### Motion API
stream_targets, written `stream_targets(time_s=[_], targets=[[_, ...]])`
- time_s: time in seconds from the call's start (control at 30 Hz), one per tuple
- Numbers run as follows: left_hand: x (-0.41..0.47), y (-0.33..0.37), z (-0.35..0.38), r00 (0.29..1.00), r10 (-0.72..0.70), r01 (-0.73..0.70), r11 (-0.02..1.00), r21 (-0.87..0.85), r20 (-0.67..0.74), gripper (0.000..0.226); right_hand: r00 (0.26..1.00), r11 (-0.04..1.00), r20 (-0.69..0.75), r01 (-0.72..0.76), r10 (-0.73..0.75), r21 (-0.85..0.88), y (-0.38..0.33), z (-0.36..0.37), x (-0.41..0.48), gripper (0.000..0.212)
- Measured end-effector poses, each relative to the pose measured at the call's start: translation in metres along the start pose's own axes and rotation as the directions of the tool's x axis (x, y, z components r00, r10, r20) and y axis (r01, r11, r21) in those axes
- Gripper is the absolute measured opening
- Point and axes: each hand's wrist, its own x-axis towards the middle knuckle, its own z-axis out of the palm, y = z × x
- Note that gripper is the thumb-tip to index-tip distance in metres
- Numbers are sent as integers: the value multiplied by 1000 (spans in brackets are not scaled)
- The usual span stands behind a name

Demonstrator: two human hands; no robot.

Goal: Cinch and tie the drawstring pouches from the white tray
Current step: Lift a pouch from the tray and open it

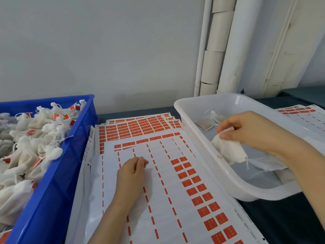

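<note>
Resting back-up on the nearest of the label sheets (158, 187), the left hand (131, 175) held nothing; its fingers lay loosely curled, tips pointing away. The sheets overlapped in a loose stack, and the top one was mostly stripped of its red labels. Print on the labels was too small to read, and the frame cut off the lower edge.

A blue crate (58, 173) stood just left of the sheets, cropped at left and bottom. It was heaped with tied pouches (26, 138), some carrying red tags.

A dark surface (281, 217) showed at lower right, below the white tray (226, 175). The tray's left side overlapped the sheets' right edge.

The right hand (253, 132) was inside the tray, its forearm crossing the near right corner. Its fingers pinched the top of a white pouch (228, 148), which hung by the tray's left wall with a cord end trailing. The fingers covered the mouth, so I could not tell whether it was cinched. More fabric lay under the forearm, partly hidden.

Loose pouches (207, 125) lay at the tray's far end, blurred. Beyond them, white pipes (226, 44) ran up a pale wall (105, 41).
</note>
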Motion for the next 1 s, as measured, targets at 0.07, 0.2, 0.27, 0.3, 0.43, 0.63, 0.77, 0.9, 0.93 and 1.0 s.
stream_targets(time_s=[0.07, 0.2, 0.27, 0.3, 0.43, 0.63, 0.77, 0.9, 0.93, 1.0], targets=[[0, 2, -1, 1000, 15, -15, 1000, -3, -27, 16, 995, 996, -93, 43, -36, 83, -16, 5, 2, 12], [-5, 10, -3, 992, 112, -112, 994, 3, -60, 14, 983, 938, -135, 159, -122, 309, -50, 12, 2, 14], [-7, 18, -5, 993, 116, -120, 984, -131, -36, 23, 980, 893, -37, 193, -195, 407, -66, 19, 0, 19], [-7, 22, -7, 994, 110, -110, 967, -229, -12, 35, 973, 885, 19, 201, -230, 421, -73, 25, 0, 21], [-3, 26, -16, 945, 66, 184, 704, -686, 321, 70, 939, 926, 192, 220, -287, 308, -90, 61, 2, 23], [-8, 26, -16, 941, 152, 20, 865, -501, 302, 27, 944, 950, 175, 245, -279, 195, -83, 107, 14, 27], [-12, 21, -12, 968, 123, -19, 905, -425, 219, 29, 973, 938, 88, 181, -215, 295, -70, 126, 22, 12], [-4, 19, -13, 996, 12, 26, 909, -417, 87, 13, 983, 904, 35, 149, -178, 402, -50, 139, 21, 6], [-2, 17, -13, 998, -1, 29, 912, -410, 69, 7, 988, 889, 15, 129, -151, 439, -44, 142, 20, 4], [-1, 16, -12, 998, -9, 35, 914, -403, 66, 4, 995, 880, -13, 89, -94, 467, -35, 150, 17, 2]])
